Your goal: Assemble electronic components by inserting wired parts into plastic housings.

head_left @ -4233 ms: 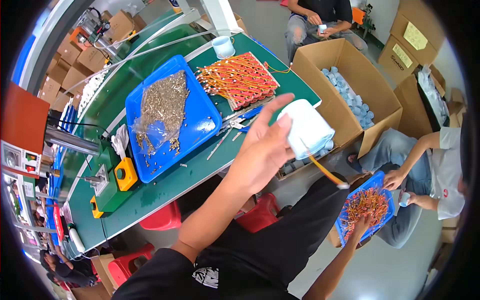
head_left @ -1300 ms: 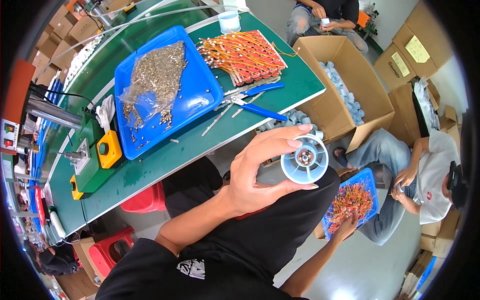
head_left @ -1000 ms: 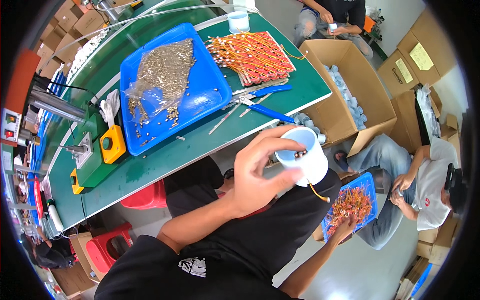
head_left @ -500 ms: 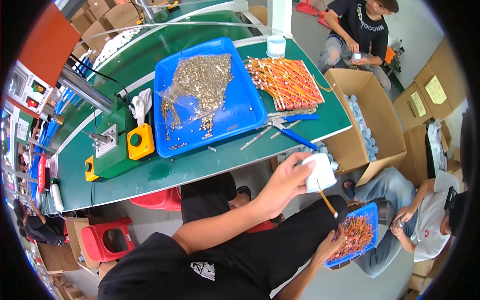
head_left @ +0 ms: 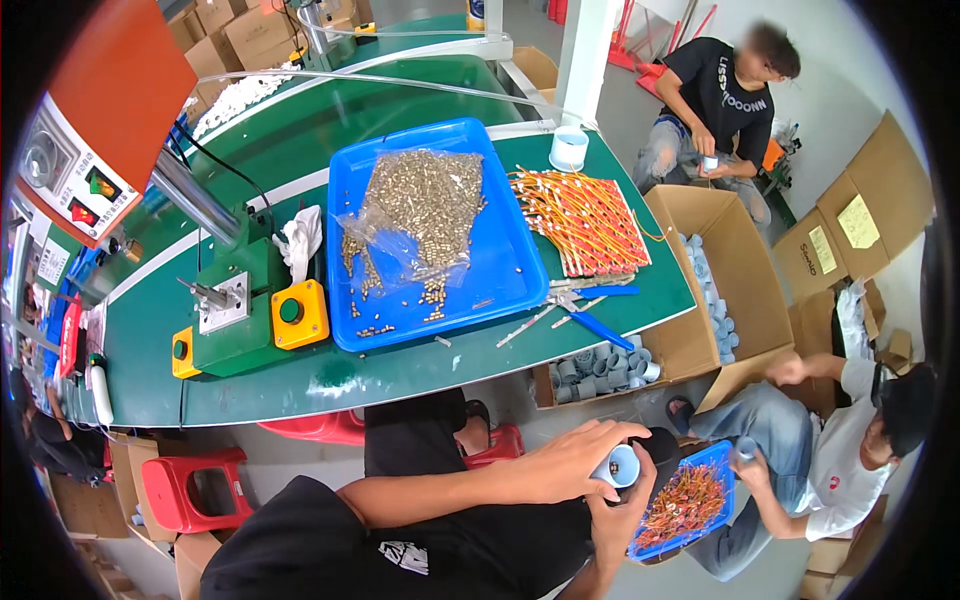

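A light blue plastic cylinder (head_left: 624, 462), like a pipe fitting, is between my hands above my knee, its open end facing up. Something small and dark shows inside it. My left hand (head_left: 560, 462) is closed on its far and left side. My right hand (head_left: 618, 515) grips it from the near right, its thumb and fingers against the wall. The orange wire cannot be seen here. Close to my right hand is a blue tray (head_left: 722, 452) heaped with short orange and red wires (head_left: 685, 508).
On the green table (head_left: 420, 385) stand a blue tray (head_left: 500, 300) of small brass pieces, bundled orange wires (head_left: 580, 225), blue-handled pliers (head_left: 598, 325) and a green press (head_left: 235, 335). Cardboard boxes (head_left: 765, 290) hold more fittings. Two people (head_left: 730, 100) (head_left: 850, 440) sit at the right.
My right hand has come up from beside the wire tray to the cylinder. My left hand has lowered and the cylinder has turned its open end up. The view has shifted slightly.
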Tool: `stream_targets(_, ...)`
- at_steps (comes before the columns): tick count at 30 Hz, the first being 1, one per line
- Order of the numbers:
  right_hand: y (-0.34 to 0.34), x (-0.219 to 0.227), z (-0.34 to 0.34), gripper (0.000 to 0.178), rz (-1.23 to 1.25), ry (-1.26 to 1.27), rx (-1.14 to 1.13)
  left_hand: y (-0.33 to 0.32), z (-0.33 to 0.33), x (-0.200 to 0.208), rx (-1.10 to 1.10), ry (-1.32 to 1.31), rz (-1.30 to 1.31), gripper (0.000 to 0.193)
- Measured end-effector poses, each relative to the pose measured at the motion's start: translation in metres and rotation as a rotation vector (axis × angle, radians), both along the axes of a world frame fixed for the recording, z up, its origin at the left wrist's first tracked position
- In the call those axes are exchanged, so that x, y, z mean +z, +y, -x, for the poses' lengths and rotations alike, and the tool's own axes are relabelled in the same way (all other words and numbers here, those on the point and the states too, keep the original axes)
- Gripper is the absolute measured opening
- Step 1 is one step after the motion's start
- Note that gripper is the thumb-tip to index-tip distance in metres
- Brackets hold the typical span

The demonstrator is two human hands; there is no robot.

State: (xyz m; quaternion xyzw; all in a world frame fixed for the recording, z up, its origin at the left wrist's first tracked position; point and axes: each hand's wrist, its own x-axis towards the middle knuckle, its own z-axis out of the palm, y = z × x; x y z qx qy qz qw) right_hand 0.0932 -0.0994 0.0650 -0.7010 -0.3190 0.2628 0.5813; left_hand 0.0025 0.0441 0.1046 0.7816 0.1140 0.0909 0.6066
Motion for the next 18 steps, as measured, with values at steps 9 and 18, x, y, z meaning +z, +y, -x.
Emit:
stream_targets(9,0.074,0.066,-0.084,0.072,-0.244,-0.319,-0.128,0.061,0.024,0.008,0.567,-0.202,-0.218,0.023)
stream_targets(18,0.309,0.106,-0.181,0.06,-0.166,-0.485,0.184,0.065,0.016,0.005,0.612,-0.223,-0.602,0.016)
